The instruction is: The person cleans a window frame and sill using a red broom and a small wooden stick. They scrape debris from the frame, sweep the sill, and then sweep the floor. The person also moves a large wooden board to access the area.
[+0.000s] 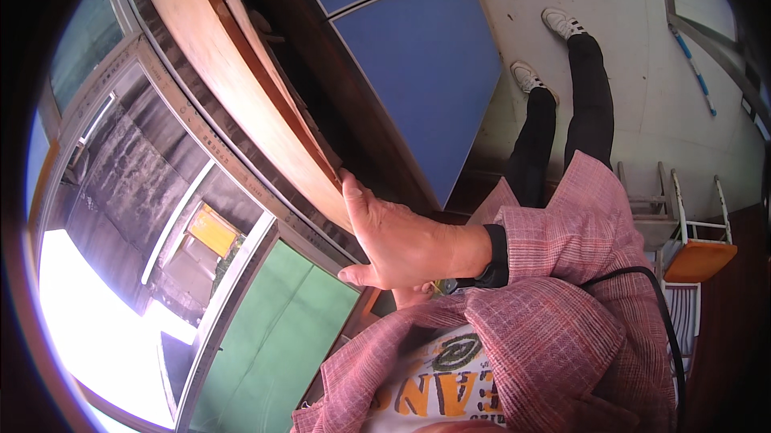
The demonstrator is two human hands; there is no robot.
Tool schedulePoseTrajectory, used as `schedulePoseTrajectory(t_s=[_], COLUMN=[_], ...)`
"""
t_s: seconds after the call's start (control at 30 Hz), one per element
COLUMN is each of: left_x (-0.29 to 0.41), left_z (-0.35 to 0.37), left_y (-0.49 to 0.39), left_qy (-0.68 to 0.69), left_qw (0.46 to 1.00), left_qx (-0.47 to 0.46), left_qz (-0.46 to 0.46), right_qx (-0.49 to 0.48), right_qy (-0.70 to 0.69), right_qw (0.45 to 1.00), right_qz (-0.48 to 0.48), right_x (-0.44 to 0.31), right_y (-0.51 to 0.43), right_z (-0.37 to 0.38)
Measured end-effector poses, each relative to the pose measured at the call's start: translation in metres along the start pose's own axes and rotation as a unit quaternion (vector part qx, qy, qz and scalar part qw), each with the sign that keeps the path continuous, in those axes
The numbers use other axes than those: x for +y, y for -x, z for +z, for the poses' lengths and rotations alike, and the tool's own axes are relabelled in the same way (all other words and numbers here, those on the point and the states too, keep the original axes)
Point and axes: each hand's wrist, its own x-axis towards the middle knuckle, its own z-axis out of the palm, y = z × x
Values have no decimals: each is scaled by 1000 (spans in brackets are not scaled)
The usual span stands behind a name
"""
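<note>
My right hand (409, 240), with a black band at the wrist, reaches leftward across the picture's middle. Its fingers lie at the lower end of a long, pale wooden board (241, 89), which looks curved in the fisheye view. The thumb is spread below that end; the hand covers part of the grip. Behind the right wrist, a small part of my left hand (412, 295) shows, its fingers bent. Beside it is a small yellowish thing that I cannot identify, and whether the left hand holds it is unclear.
Blue panels (421, 71) with pale edges stand ahead, beside a dark gap. A framed window (211, 150) and a green panel (271, 336) are on the left. A stool with an orange seat (702, 261) stands right. A blue-and-white stick (692, 68) lies on the pale floor.
</note>
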Motion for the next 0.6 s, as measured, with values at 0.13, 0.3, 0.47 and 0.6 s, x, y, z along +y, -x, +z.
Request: schedulePoseTrajectory(t_s=[0.13, 0.3, 0.47, 0.6], left_x=[-3, -17, -13, 2], left_z=[-1, 3, 8, -12], left_y=[-13, -27, -34, -36], left_qy=[26, 74, 48, -112], left_qw=[999, 994, 979, 988], left_qx=[-22, 63, 109, 96], left_qz=[-22, -57, -164, -56], right_qx=[-42, -25, 2, 16], right_qy=[129, 266, 369, 384], right_qw=[989, 960, 926, 921], right_qz=[54, 86, 77, 71], right_x=[2, 8, 24, 23], right_y=[-2, -10, -10, -1], right_z=[-19, -33, -51, -63])
